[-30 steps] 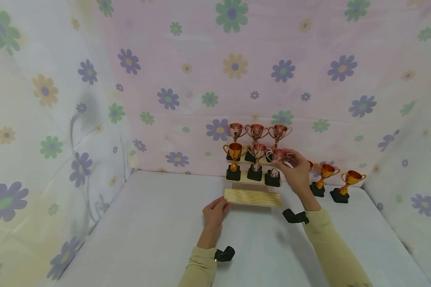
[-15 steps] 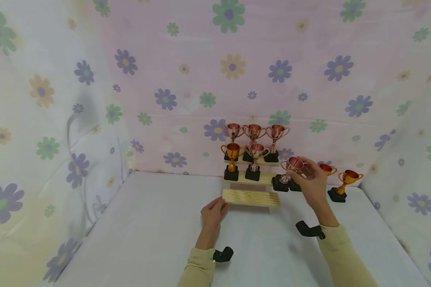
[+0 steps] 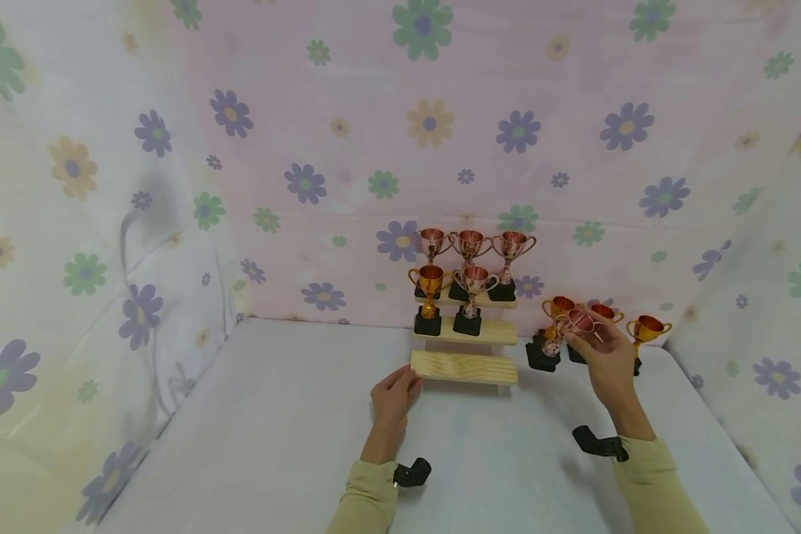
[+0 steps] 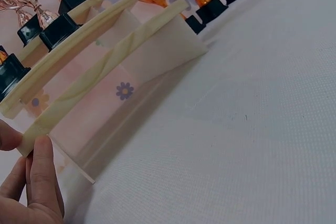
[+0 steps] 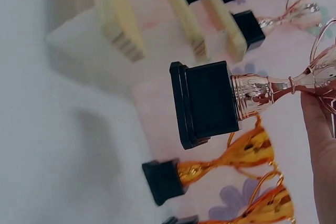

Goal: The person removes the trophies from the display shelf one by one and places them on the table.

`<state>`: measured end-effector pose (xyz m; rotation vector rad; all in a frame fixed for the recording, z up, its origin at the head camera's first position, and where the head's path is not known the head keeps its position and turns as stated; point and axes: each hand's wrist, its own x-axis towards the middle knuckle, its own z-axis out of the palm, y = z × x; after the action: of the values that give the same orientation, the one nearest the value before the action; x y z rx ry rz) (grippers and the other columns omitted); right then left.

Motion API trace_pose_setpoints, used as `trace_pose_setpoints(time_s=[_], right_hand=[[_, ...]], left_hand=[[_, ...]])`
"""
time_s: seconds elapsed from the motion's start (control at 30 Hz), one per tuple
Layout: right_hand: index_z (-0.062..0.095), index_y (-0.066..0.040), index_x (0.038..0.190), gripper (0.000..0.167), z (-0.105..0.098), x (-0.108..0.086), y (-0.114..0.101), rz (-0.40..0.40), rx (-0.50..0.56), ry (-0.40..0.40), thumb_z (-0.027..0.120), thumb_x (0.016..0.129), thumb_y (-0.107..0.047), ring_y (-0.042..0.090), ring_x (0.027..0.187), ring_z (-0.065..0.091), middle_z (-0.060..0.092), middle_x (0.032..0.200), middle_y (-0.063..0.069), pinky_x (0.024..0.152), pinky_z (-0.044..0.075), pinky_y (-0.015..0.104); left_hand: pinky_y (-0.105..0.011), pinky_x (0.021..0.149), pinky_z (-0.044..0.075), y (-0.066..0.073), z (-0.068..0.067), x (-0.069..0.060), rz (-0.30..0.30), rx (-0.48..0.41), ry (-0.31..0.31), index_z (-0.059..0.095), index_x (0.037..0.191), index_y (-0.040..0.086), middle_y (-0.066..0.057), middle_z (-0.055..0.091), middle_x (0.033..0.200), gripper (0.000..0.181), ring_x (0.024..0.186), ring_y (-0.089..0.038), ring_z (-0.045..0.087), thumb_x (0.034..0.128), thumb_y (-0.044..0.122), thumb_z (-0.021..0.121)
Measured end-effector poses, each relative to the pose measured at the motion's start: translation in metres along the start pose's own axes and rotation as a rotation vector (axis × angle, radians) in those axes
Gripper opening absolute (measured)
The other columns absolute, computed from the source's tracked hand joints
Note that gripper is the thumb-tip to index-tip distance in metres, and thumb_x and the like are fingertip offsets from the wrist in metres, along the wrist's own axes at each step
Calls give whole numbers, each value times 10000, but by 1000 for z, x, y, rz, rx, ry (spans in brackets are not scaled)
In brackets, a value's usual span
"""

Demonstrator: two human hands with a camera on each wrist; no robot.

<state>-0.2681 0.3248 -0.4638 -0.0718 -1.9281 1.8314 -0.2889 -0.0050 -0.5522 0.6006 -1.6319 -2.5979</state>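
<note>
Holding a rose-gold trophy cup point(image 5: 212, 100) in the air, the right hand point(image 3: 607, 360) pinches it by the upper part with thumb and fingers. The trophy leans, its square, stepped black base toward the wooden stand, and it is just right of that stand, in front of the gold trophies. Its metal-look stem is shiny and ridged, with curled loop handles on the bowl.

The left hand point(image 3: 392, 393), well apart from the right, grips the left end of the stand's lowest board point(image 3: 463, 367), thumb on one side and fingers on the other. That board is pale wood with wavy grain (the cut end shows darker stripes), and white panels point(image 4: 168, 51) support the shelves.

On the middle board point(image 3: 498, 332), a gold trophy point(image 3: 431, 282) and a rose-gold trophy point(image 3: 475, 280) stand upright side by side. Three more rose-gold cups point(image 3: 471, 243) line the top board. Three glossy gold trophies point(image 3: 649, 326) stand at right on the white, cloth-like tabletop point(image 3: 274, 415). Behind hangs a soft, creased curtain point(image 3: 374, 67) printed with rounded purple, green and yellow flowers.
</note>
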Motion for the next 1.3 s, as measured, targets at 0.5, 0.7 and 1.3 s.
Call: trace_pose_setpoints(time_s=[0.5, 0.7, 1.3], right_hand=[[468, -20, 1469, 639, -26, 10, 43, 65, -230, -136, 760, 928, -192, -88, 1048, 578, 575, 1156, -228, 863, 507, 46], [470, -38, 1474, 621, -31, 20, 50, 78, -268, -144, 739, 948, -227, -89, 1032, 564, 565, 1163, -215, 846, 510, 45], [457, -64, 1498, 709, -26, 32, 53, 174, -329, -113, 739, 929, -378, 43, 1117, 544, 548, 1345, 58, 863, 506, 53]], left_hand=[[-284, 869, 617, 2, 1, -3, -29, 11, -20, 646, 1242, -87, -198, 669, 1123, 313, 905, -158, 693, 957, 43, 657], [-297, 896, 611, 2, 1, -4, -33, 26, -14, 645, 1249, -77, -220, 657, 1166, 315, 943, -181, 689, 964, 57, 654], [-304, 901, 611, 5, -1, -5, -19, -3, -28, 615, 1277, -98, -186, 666, 1135, 350, 895, -142, 685, 967, 59, 659]])
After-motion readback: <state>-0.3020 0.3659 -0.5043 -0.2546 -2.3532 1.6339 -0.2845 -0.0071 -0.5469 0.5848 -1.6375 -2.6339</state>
